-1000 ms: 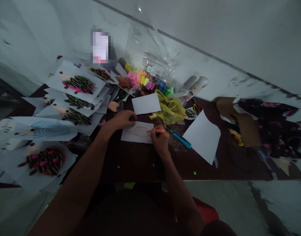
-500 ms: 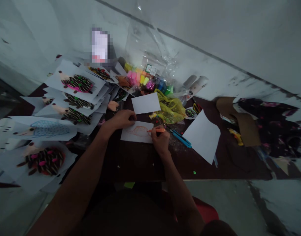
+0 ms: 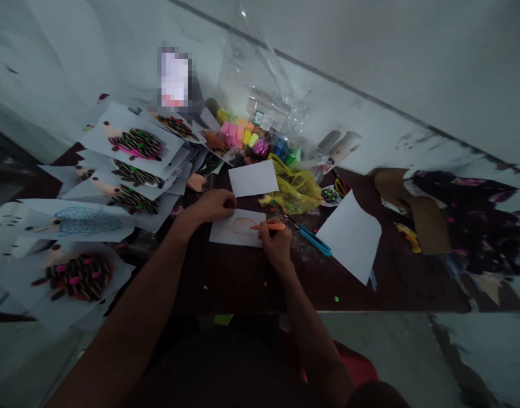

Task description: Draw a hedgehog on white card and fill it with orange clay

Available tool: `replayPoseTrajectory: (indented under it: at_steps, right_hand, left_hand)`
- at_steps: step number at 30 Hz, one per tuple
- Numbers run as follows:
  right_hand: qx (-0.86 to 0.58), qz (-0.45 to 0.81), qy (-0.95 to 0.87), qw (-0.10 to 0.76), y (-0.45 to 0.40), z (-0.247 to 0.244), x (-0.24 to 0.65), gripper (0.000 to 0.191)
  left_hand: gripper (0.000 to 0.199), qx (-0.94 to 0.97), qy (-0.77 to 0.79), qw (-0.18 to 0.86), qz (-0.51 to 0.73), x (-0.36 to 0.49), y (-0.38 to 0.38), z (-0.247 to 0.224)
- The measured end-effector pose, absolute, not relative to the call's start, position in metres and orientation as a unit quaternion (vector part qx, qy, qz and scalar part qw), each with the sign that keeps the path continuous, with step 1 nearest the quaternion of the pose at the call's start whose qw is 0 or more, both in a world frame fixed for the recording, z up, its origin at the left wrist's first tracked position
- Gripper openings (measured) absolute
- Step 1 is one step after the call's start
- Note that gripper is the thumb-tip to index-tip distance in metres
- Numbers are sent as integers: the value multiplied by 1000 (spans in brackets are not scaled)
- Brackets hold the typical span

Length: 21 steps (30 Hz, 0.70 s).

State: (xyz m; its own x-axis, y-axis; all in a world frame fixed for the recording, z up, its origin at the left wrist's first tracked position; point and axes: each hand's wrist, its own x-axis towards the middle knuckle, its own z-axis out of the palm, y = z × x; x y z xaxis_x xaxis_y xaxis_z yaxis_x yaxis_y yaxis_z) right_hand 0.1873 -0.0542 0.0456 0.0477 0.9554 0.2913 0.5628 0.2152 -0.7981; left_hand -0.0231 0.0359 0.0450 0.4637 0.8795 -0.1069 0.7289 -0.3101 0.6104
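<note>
My right hand (image 3: 275, 242) is closed round an orange crayon (image 3: 277, 226), its tip on a small white sheet of paper (image 3: 225, 237). Faint orange lines on that sheet form a rounded outline. My left hand (image 3: 215, 205), fingers bent, holds down the sheet's upper left edge. Just behind lies a second, blank white sheet (image 3: 253, 177). To the right of my right hand are blue-handled scissors (image 3: 313, 241) and a larger blank sheet (image 3: 352, 238).
Papers with clay hedgehogs (image 3: 136, 144) are piled at the left, beside a blue hedgehog drawing (image 3: 87, 221). Behind are a yellow net bag (image 3: 297, 187) and a clear plastic bag (image 3: 272, 107) over colourful clay. Brown cardboard (image 3: 427, 224) and dark floral cloth (image 3: 481, 221) lie at the right.
The crayon's tip has moved slightly left on the sheet, with my right hand. My left hand stays in place on the paper's edge.
</note>
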Motion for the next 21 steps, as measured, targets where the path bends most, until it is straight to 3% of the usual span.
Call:
replayPoseTrajectory:
  at_steps: [21]
  right_hand:
    - [-559,294,-676,381,-58,42,174,24]
  left_hand:
    - [27,802,506,296,118,-22,35,47]
